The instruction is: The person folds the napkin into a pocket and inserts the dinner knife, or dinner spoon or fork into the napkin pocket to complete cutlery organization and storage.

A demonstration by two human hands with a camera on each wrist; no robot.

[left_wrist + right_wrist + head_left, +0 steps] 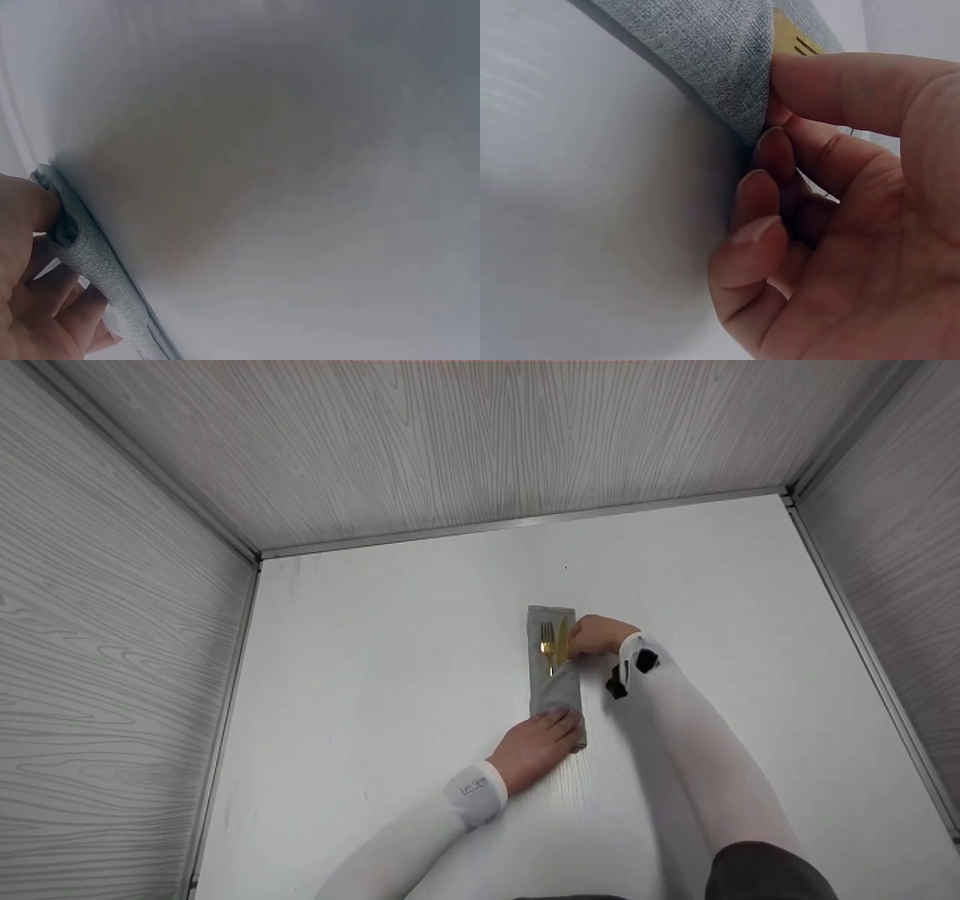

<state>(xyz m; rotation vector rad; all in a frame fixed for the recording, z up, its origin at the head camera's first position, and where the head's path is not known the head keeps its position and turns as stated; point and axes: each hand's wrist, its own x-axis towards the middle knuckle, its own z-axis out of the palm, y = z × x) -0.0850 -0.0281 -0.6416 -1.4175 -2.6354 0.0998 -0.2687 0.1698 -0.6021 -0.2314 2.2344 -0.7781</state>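
Note:
A folded grey cloth napkin [536, 660] lies lengthwise on the white table, with a gold fork [547, 641] and a gold knife [562, 636] on it, side by side. Their lower parts are hidden under a slanting fold. My right hand [600, 635] pinches the napkin's right edge beside the knife; in the right wrist view, its thumb [840, 86] presses the corner of the fold, with slotted gold metal just behind. At the napkin's near end, my left hand [536, 746] grips the layered cloth, its thumb [34, 204] against the rolled end and its fingers over the top.
The white table [375, 660] stretches around the napkin on all sides. Pale wood-grain panels enclose it: a back wall [450, 450], a left wall [112, 660] and a right wall [892, 547], with metal strips along the edges.

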